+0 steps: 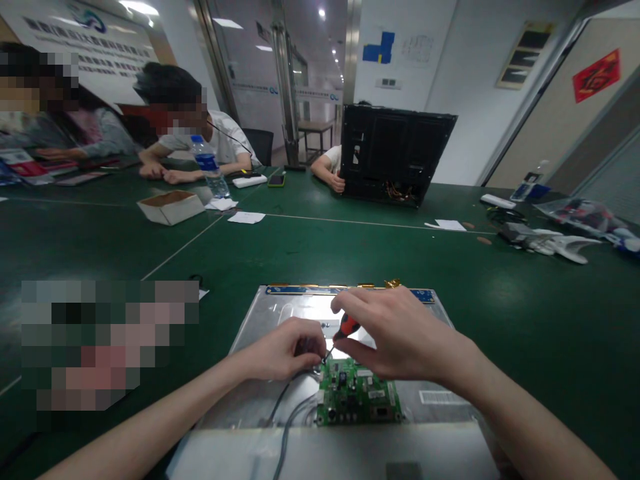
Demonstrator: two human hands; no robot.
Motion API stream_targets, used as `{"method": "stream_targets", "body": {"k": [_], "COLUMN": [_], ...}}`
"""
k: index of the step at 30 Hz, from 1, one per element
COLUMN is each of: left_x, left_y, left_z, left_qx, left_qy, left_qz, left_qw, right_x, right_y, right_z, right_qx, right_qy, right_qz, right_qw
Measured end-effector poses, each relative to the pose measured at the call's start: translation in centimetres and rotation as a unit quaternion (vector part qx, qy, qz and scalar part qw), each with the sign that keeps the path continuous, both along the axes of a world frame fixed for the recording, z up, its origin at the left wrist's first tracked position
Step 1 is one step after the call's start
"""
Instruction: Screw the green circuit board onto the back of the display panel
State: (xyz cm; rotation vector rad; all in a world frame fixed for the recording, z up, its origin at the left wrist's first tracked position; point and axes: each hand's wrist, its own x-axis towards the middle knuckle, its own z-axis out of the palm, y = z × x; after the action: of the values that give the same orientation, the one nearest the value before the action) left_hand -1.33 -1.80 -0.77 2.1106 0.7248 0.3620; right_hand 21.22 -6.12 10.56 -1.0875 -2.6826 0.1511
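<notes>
A silver metal display panel lies flat before me, with a green circuit board on its middle. My right hand grips a red and black screwdriver, its thin shaft slanting down to the board's upper left corner. My left hand is closed at that same corner, thumb and fingers pinched near the screwdriver's tip; what lies between them is too small to make out. Grey cables run from the board's left side toward me. Along the panel's far edge runs a blue strip board.
Across the green table, a person holds up a black monitor housing. Two people sit at the far left. A white box, a water bottle and papers stand or lie there. Gloves and a plastic bag lie right.
</notes>
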Motion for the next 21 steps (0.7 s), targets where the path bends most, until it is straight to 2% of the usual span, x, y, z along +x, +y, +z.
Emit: {"method": "stream_targets", "body": {"k": [3,9,15,21], "left_x": [0.00,0.01,0.04,-0.07], "left_y": [0.01,0.11,-0.03,0.12], "left_z": [0.01,-0.12,-0.04,-0.24], "left_qx": [-0.008,-0.007,0.002,-0.003], "left_qy": [0.001,0.000,-0.007,-0.003], "left_qz": [-0.002,-0.012,-0.003,-0.016], "left_qw": [1.000,1.000,1.000,1.000], "right_x": [0.12,-0.05,0.29,0.00], "right_y": [-0.08,0.14,-0.11,0.02], "right_z": [0.08,-0.33,0.26,-0.24], "right_qx": [-0.002,0.014,-0.010,0.012], "right_qy": [0.001,-0.011,-0.006,-0.001], "right_qz": [0.007,-0.023,0.016,0.006], "right_qw": [1.000,1.000,1.000,1.000]}}
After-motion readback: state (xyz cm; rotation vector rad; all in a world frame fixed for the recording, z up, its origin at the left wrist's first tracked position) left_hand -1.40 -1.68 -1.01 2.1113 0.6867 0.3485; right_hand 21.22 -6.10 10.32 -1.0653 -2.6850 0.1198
